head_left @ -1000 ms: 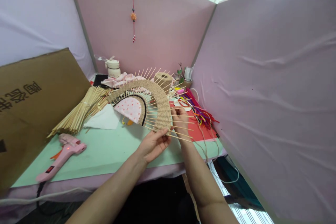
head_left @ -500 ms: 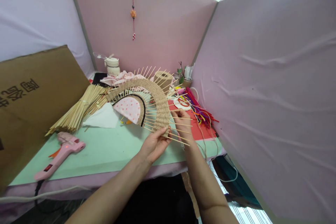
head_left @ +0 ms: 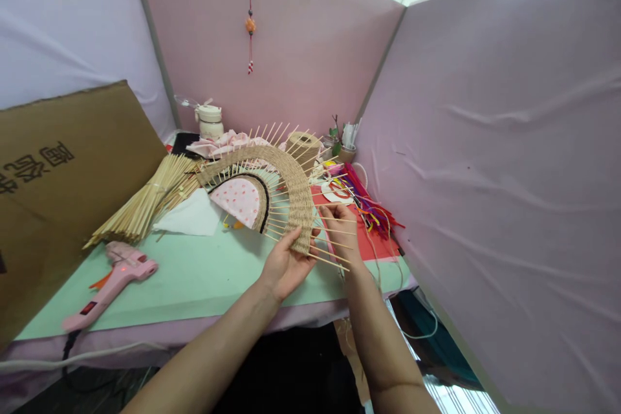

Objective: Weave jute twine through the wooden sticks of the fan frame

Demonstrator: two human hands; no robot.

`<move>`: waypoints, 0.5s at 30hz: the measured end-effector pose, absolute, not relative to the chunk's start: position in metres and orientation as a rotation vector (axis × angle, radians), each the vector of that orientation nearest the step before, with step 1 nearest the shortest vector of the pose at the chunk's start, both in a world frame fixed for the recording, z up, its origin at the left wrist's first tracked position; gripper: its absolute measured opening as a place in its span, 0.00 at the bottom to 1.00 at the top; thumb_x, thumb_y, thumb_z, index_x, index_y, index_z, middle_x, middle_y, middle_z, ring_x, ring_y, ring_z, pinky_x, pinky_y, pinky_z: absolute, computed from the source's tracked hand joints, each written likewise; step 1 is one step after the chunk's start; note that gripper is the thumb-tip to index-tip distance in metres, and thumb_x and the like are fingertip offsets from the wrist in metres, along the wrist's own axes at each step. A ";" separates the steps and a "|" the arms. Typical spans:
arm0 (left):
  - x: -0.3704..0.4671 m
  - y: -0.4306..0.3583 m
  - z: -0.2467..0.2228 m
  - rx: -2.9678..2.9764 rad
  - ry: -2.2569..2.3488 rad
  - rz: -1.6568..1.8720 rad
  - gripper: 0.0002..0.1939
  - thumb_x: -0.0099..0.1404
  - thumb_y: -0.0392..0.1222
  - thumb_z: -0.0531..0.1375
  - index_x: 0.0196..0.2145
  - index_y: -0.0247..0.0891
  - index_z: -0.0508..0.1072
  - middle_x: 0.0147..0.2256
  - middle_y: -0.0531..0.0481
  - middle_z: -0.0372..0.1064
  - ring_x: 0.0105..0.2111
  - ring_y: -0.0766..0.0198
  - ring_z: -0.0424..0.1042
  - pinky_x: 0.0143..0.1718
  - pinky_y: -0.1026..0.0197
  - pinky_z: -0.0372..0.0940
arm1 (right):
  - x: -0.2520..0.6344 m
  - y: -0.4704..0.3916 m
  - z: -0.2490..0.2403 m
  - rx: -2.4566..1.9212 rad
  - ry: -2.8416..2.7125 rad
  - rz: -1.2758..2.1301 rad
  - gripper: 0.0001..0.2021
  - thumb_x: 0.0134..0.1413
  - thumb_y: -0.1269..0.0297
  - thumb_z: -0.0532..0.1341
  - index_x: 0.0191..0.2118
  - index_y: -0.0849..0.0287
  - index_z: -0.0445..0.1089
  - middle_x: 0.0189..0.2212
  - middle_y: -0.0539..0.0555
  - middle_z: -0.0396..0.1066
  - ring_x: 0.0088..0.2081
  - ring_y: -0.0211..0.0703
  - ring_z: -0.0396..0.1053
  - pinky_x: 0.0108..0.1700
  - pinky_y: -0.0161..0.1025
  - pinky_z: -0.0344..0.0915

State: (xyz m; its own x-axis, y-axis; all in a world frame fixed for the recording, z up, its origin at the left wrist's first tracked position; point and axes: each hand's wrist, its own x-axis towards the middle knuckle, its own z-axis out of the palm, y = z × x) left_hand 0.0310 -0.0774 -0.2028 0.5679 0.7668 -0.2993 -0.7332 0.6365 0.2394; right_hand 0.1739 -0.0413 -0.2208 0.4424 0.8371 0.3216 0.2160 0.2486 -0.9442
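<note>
A woven fan-shaped piece [head_left: 297, 197] with thin sticks radiating past its outer edge is held above the table. Its inner half-disc [head_left: 239, 202] is pink with small red marks, bordered by a black band. My left hand [head_left: 286, 266] grips the lower end of the woven band, thumb on its face and fingers behind it. Just right of the band, my right hand [head_left: 342, 233] is closed in a pinch at the protruding sticks. What lies between its fingertips is too small to make out.
A pink glue gun [head_left: 114, 281] lies at the left, near a bundle of sticks [head_left: 145, 200] and a white cloth [head_left: 189, 213]. Behind stand a twine spool [head_left: 303, 149] and a white bottle [head_left: 210, 121]. Coloured pipe cleaners [head_left: 371, 204] lie on red sheets [head_left: 383, 246] at the right.
My right hand has shifted slightly right and down beside the sticks. The left thumb has moved a little up and left on the band. The view has shifted slightly.
</note>
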 end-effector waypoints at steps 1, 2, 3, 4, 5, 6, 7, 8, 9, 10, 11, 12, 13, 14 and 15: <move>0.031 -0.078 -0.203 0.096 0.395 0.890 0.07 0.66 0.33 0.55 0.39 0.30 0.71 0.34 0.42 0.73 0.26 0.69 0.69 0.27 0.67 0.66 | 0.175 -0.043 -0.219 -1.284 -1.068 0.554 0.14 0.47 0.52 0.64 0.30 0.60 0.70 0.27 0.51 0.71 0.29 0.39 0.65 0.34 0.37 0.62; 0.031 -0.079 -0.203 0.100 0.392 0.898 0.07 0.65 0.33 0.56 0.40 0.30 0.72 0.35 0.42 0.74 0.26 0.69 0.69 0.27 0.67 0.66 | 0.176 -0.044 -0.218 -1.286 -1.066 0.551 0.14 0.47 0.52 0.64 0.30 0.60 0.70 0.26 0.51 0.70 0.28 0.39 0.64 0.33 0.37 0.62; 0.031 -0.079 -0.202 0.103 0.387 0.906 0.07 0.64 0.32 0.57 0.41 0.31 0.72 0.36 0.43 0.74 0.26 0.69 0.69 0.27 0.67 0.66 | 0.178 -0.046 -0.216 -1.290 -1.067 0.548 0.14 0.46 0.52 0.65 0.30 0.60 0.70 0.26 0.51 0.70 0.28 0.38 0.64 0.32 0.37 0.61; 0.031 -0.080 -0.202 0.105 0.383 0.913 0.08 0.63 0.32 0.58 0.41 0.32 0.72 0.36 0.44 0.74 0.25 0.70 0.69 0.27 0.67 0.66 | 0.178 -0.047 -0.215 -1.296 -1.069 0.546 0.15 0.46 0.52 0.65 0.30 0.60 0.70 0.25 0.50 0.70 0.27 0.38 0.64 0.32 0.37 0.61; 0.032 -0.080 -0.202 0.104 0.383 0.923 0.08 0.62 0.32 0.59 0.41 0.32 0.72 0.36 0.45 0.74 0.25 0.71 0.68 0.26 0.67 0.66 | 0.179 -0.049 -0.213 -1.304 -1.069 0.544 0.15 0.45 0.52 0.66 0.30 0.60 0.71 0.25 0.51 0.70 0.27 0.38 0.64 0.31 0.37 0.61; 0.034 -0.081 -0.201 0.101 0.391 0.940 0.08 0.62 0.31 0.60 0.40 0.33 0.72 0.35 0.46 0.74 0.24 0.71 0.68 0.25 0.67 0.66 | 0.179 -0.051 -0.212 -1.313 -1.065 0.542 0.15 0.45 0.52 0.66 0.29 0.60 0.71 0.25 0.51 0.70 0.27 0.38 0.64 0.31 0.37 0.61; 0.035 -0.081 -0.201 0.096 0.409 0.963 0.07 0.61 0.30 0.61 0.39 0.33 0.73 0.33 0.47 0.74 0.23 0.72 0.67 0.25 0.68 0.65 | 0.179 -0.052 -0.211 -1.319 -1.060 0.542 0.15 0.45 0.52 0.66 0.29 0.61 0.71 0.24 0.51 0.70 0.27 0.38 0.64 0.31 0.36 0.61; 0.037 -0.081 -0.201 0.088 0.430 0.991 0.06 0.60 0.29 0.61 0.37 0.32 0.73 0.32 0.48 0.74 0.22 0.73 0.66 0.24 0.69 0.65 | 0.179 -0.054 -0.210 -1.323 -1.055 0.542 0.15 0.44 0.52 0.66 0.29 0.61 0.71 0.24 0.51 0.71 0.27 0.38 0.64 0.31 0.36 0.61; 0.040 -0.082 -0.201 0.078 0.455 1.017 0.06 0.59 0.28 0.61 0.35 0.32 0.73 0.31 0.48 0.74 0.21 0.73 0.65 0.23 0.69 0.64 | 0.179 -0.055 -0.209 -1.327 -1.050 0.541 0.15 0.44 0.52 0.66 0.29 0.61 0.71 0.24 0.51 0.71 0.27 0.38 0.64 0.31 0.36 0.61; 0.042 -0.082 -0.201 0.067 0.480 1.037 0.06 0.58 0.26 0.61 0.34 0.32 0.72 0.30 0.49 0.73 0.20 0.74 0.65 0.22 0.70 0.64 | 0.179 -0.055 -0.209 -1.331 -1.046 0.539 0.15 0.44 0.52 0.67 0.29 0.61 0.71 0.24 0.51 0.70 0.26 0.38 0.64 0.30 0.36 0.61; 0.043 -0.082 -0.200 0.053 0.499 1.049 0.07 0.57 0.25 0.61 0.33 0.31 0.72 0.30 0.49 0.73 0.20 0.75 0.64 0.22 0.70 0.63 | 0.180 -0.056 -0.209 -1.333 -1.046 0.534 0.15 0.44 0.53 0.67 0.29 0.61 0.71 0.24 0.50 0.70 0.26 0.38 0.64 0.30 0.36 0.61; 0.045 -0.083 -0.200 0.040 0.511 1.051 0.07 0.57 0.24 0.61 0.33 0.31 0.72 0.30 0.49 0.73 0.20 0.75 0.64 0.22 0.70 0.63 | 0.180 -0.056 -0.209 -1.332 -1.050 0.530 0.14 0.44 0.53 0.66 0.29 0.61 0.71 0.23 0.50 0.70 0.26 0.38 0.64 0.31 0.36 0.61; 0.046 -0.083 -0.200 0.027 0.519 1.047 0.07 0.56 0.24 0.61 0.33 0.31 0.72 0.30 0.49 0.73 0.20 0.75 0.64 0.21 0.70 0.63 | 0.181 -0.057 -0.209 -1.329 -1.060 0.530 0.14 0.45 0.53 0.66 0.28 0.61 0.71 0.23 0.50 0.70 0.26 0.38 0.64 0.31 0.36 0.61; 0.046 -0.083 -0.199 0.018 0.523 1.040 0.08 0.56 0.24 0.61 0.33 0.31 0.72 0.30 0.49 0.73 0.19 0.75 0.64 0.21 0.70 0.63 | 0.182 -0.057 -0.209 -1.324 -1.073 0.534 0.14 0.45 0.54 0.66 0.28 0.61 0.71 0.23 0.50 0.70 0.27 0.38 0.64 0.31 0.36 0.62; 0.046 -0.084 -0.199 0.013 0.525 1.033 0.08 0.56 0.24 0.61 0.33 0.31 0.72 0.31 0.49 0.74 0.19 0.75 0.63 0.21 0.70 0.63 | 0.184 -0.058 -0.208 -1.316 -1.087 0.544 0.14 0.45 0.54 0.66 0.28 0.61 0.71 0.23 0.50 0.70 0.27 0.38 0.65 0.32 0.37 0.62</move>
